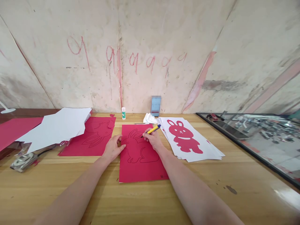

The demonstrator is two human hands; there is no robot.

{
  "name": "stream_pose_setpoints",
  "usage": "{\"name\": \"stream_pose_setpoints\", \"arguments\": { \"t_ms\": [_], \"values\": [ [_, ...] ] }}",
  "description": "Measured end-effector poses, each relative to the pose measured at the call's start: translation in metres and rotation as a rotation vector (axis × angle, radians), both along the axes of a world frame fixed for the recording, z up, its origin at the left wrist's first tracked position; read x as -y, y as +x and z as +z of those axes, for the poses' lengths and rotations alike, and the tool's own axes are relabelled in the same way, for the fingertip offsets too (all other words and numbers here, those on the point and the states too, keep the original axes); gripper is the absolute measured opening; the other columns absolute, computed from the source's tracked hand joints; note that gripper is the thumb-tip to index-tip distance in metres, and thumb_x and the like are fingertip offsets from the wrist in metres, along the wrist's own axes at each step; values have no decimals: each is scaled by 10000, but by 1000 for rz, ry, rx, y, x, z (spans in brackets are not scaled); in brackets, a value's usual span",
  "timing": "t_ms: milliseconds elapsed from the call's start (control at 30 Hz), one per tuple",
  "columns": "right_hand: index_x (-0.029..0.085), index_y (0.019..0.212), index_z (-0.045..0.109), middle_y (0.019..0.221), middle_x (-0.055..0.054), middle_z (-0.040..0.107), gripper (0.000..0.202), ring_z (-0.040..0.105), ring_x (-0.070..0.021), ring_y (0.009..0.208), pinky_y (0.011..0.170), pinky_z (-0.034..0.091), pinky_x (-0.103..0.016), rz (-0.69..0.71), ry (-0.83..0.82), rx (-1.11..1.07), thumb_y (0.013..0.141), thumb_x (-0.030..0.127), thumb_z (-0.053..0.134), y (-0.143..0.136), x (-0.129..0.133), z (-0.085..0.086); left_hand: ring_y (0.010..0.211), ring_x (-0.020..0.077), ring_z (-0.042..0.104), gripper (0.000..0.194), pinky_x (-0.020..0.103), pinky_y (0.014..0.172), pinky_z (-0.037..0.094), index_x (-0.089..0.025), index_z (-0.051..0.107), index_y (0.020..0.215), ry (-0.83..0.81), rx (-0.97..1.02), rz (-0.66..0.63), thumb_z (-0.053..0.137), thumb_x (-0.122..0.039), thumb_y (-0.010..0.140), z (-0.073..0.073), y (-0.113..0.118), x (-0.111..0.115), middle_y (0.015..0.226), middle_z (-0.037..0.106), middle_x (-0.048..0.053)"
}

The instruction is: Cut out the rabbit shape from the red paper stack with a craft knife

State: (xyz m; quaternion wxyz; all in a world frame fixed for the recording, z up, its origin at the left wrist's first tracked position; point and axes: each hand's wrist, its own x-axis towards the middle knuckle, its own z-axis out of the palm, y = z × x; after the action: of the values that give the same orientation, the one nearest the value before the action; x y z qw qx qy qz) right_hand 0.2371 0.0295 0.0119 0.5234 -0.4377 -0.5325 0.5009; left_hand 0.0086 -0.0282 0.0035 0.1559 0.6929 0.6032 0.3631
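A red sheet of paper lies in front of me, with a rabbit outlined on it in dark line. My right hand is closed around a yellow pen with a blue end, its tip down at the rabbit's upper part near the ears. At the sheet's left edge rests my left hand, thumb and fingers apart, fingertips touching the paper. Part of the drawing is hidden by my right hand and forearm. To the left is another red sheet with rabbit outlines.
White sheets overlap the left red sheet. On the right, a white paper stack carries a red rabbit cutout. A glue stick, a crumpled tissue and a blue upright object stand near the wall. A black-framed glass panel lies far right.
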Motion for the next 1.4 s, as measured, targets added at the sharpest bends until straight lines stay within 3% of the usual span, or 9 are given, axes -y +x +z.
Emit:
{"name": "stream_pose_setpoints", "arguments": {
  "t_ms": [767,1167,1400],
  "values": [
    [211,623,506,445,54,490,172,439,-104,436,448,312,-233,27,-28,-61,600,273,665,1,-2,0,866,195,580,418,348,832,496,-195,582,1145,-15,17,-9,659,-214,734,-4,-2,-1,978,632,46],
    [208,642,507,492,50,509,185,450,-98,453,459,339,-237,38,-26,-50,607,262,680,9,3,-3,906,206,586,396,336,832,492,-179,582,1137,-32,13,-11,666,-221,752,3,0,5,969,627,51],
    [197,600,508,430,58,474,130,407,-90,417,429,280,-227,16,-18,7,581,225,633,16,2,-5,856,189,577,391,332,823,491,-184,589,1118,-38,18,-19,679,-189,737,1,1,2,956,625,36]
  ]
}}
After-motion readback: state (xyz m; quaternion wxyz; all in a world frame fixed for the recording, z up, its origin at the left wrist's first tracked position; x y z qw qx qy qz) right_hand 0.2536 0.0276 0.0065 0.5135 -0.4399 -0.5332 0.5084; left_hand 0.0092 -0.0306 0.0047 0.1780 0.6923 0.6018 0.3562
